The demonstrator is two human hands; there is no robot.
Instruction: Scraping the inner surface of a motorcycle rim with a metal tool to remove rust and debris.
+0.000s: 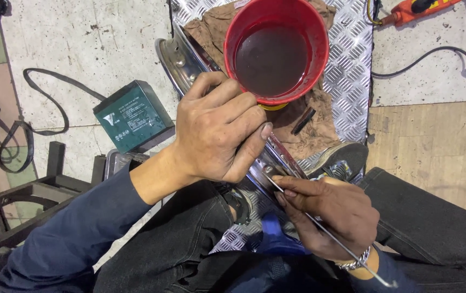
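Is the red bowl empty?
No: the red bowl holds dark liquid, and it stands on a brown cloth beyond the left hand gripping the metal rim.

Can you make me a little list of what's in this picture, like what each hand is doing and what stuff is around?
Left hand: grips the shiny metal wheel rim
Right hand: pinches a thin metal spoke against the rim
Bucket: red, holds dark liquid, sits beyond the hands
Rag: brown, under the bucket
Metal plate: ridged, under the rag
Green box: on the floor, beside the rim
Orange tool: at the top edge
Wrist: silver bracelet on the right
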